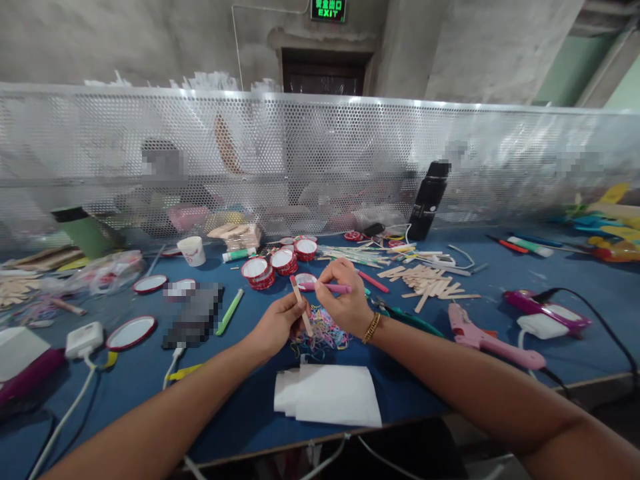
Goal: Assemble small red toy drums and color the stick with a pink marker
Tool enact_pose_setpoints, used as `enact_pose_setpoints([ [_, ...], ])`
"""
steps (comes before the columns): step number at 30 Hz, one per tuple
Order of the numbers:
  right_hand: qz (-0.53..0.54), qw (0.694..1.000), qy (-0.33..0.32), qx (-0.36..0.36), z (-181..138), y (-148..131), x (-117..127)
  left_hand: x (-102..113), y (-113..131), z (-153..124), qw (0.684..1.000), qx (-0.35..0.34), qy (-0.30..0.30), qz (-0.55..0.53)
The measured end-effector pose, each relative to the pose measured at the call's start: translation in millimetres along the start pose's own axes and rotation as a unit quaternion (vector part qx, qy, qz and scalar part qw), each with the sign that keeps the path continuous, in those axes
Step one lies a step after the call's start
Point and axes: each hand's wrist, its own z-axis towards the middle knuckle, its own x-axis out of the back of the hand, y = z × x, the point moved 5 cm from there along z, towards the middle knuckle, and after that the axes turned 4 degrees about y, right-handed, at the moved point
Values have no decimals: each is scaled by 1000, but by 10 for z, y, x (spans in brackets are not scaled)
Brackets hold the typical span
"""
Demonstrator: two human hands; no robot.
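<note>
Between the fingers of my left hand (277,325) is a wooden craft stick (302,308), tilted, its upper end coloured red. My right hand (344,297) grips a pink marker (334,288), its tip pointing left at the stick's upper end; I cannot tell whether they touch. Below both hands lies a tangle of multicoloured thread (325,331). Nearer the table edge is a folded white paper (327,395). Just beyond the hands stand small red-rimmed round tins (258,273).
Loose craft sticks (430,281) and a pink glue gun (487,337) lie to the right. A black bottle (429,201) stands by the perforated metal screen (320,153). Left are a phone (194,316), a green marker (230,312) and a paper cup (192,251). Cables cross both sides.
</note>
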Motion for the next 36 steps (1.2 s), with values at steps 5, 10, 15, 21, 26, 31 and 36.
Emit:
enact_pose_setpoints([
  [5, 10, 1000, -11, 1, -17, -21, -5, -4, -22, 3, 1000, 7, 4, 1],
  [10, 5, 1000, -19, -2, -23, -26, -21, -12, -54, 7, 1000, 14, 5, 1],
  [15, -9, 1000, -13, -2, -14, 24, -19, 2, -38, 6, 1000, 7, 6, 6],
  [21, 4, 1000, -11, 1, -14, -8, -5, 4, -31, 19, 1000, -8, -1, 2],
  [26, 8, 1000, -21, 1, -24, -46, -20, 0, -49, 16, 1000, -5, -3, 3],
  [31, 1, 1000, -27, 6, -23, -29, -41, -1, -61, 23, 1000, -2, 1, 11],
  [36, -18, 1000, -14, 9, -5, 16, -26, 8, -51, 30, 1000, -2, 2, 8],
])
